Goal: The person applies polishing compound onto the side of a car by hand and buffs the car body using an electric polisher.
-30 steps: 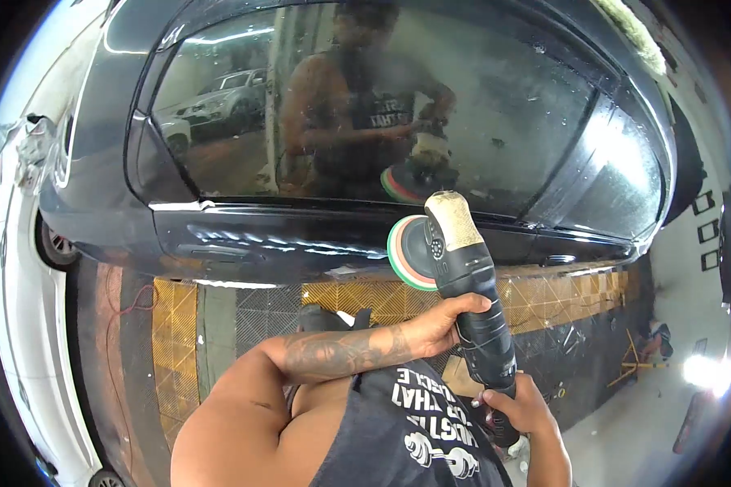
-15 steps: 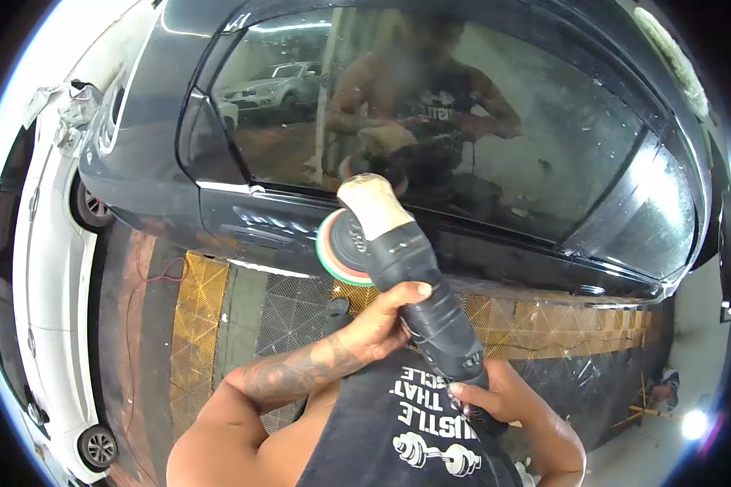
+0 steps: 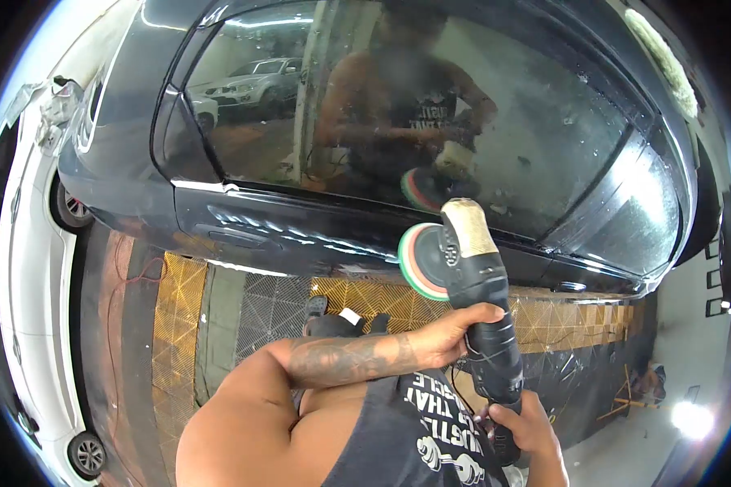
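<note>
A black rotary polisher [image 3: 495,345] is held slantwise in front of a dark car's door [image 3: 300,231]. Its head has a light tan covering [image 3: 469,227], and a round green-and-orange pad [image 3: 414,264] is mounted on it. Around the polisher's neck, just behind the head, my left hand [image 3: 447,334] is closed. My right hand [image 3: 528,422] grips the rear of its body, low and close to my torso. The pad faces the door below the window [image 3: 260,138]; it appears apart from the panel.
A white car [image 3: 45,308] stands along the left side. Yellow floor tiles [image 3: 175,325] and a grey-black strip lie beneath, with a red hose [image 3: 134,276] across the floor. At the lower right are a bright lamp [image 3: 693,420] and another person [image 3: 650,381] by a yellow frame.
Both hands have carried the polisher to the right and slightly down. The camera view has shifted a little, so the dark car sits further left.
</note>
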{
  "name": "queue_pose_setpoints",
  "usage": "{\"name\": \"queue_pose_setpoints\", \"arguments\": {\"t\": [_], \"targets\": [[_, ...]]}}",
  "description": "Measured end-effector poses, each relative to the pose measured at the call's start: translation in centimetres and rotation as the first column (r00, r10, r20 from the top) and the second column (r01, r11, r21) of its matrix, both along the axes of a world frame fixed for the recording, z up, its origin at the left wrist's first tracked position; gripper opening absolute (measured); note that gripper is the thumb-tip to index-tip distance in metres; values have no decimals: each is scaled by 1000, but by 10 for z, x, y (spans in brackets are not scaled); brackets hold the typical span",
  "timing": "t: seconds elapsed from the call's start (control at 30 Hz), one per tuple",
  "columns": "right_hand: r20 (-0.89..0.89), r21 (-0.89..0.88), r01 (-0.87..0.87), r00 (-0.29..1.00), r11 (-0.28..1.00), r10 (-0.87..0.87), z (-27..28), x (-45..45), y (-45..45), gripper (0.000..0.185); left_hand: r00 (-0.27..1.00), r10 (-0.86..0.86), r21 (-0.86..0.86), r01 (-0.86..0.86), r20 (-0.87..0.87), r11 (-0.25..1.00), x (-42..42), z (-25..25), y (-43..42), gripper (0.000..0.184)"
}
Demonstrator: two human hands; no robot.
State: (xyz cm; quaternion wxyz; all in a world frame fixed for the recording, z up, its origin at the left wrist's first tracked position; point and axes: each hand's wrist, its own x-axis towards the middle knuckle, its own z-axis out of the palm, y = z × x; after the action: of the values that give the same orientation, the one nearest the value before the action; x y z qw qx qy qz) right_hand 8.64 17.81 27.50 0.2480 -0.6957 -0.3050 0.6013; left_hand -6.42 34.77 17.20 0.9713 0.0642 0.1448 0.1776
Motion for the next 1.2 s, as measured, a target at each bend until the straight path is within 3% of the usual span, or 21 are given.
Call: {"name": "queue_pose_setpoints", "arguments": {"t": [0.13, 0.27, 0.37, 0.43, 0.47, 0.53, 0.67, 0.77, 0.87, 1.0, 1.2], "targets": [[-29, -24, 14, 999, 1000, -14, 15, -5, 14, 39, 1000, 20, 12, -20, 5, 1000, -1, 1, 1, 34], [-34, -41, -145, 989, 989, 144, 1, -11, 33, 33, 996, 91, 1, -91, -12, 996, -40, -3, 5, 34], [86, -24, -339, 937, 941, 339, -7, -26, 56, 39, 980, 199, 25, -200, 30, 980, -74, -14, 8, 34], [302, 226, -534, 834, 815, 462, -31, -34, 68, 44, 959, 281, 72, -282, 28, 957, -93, -28, 7, 37], [301, 229, -548, 826, 804, 477, -40, -40, 74, 44, 940, 341, 117, -342, 31, 932, -104, -32, 8, 41], [338, 74, -603, 764, 794, 549, -48, -53, 88, 49, 929, 365, 132, -370, 58, 920, -127, -42, 13, 48], [371, 99, -643, 733, 760, 571, -54, -97, 114, 56, 929, 364, 162, -371, 72, 915, -173, -55, 24, 56], [365, 43, -696, 679, 717, 637, -55, -130, 133, 57, 859, 476, 201, -508, 190, 837, -202, -62, 28, 71], [404, 65, -706, 665, 705, 628, -77, -153, 144, 58, 819, 520, 236, -570, 243, 787, -232, -69, 35, 68], [412, 77, -701, 670, 709, 618, -107, -172, 155, 61, 810, 537, 249, -585, 236, 772, -258, -93, 38, 75], [497, 88, -648, 687, 757, 530, -125, -171, 132, 62, 876, 451, 293, -482, 172, 825, -263, -86, 39, 77]]}}
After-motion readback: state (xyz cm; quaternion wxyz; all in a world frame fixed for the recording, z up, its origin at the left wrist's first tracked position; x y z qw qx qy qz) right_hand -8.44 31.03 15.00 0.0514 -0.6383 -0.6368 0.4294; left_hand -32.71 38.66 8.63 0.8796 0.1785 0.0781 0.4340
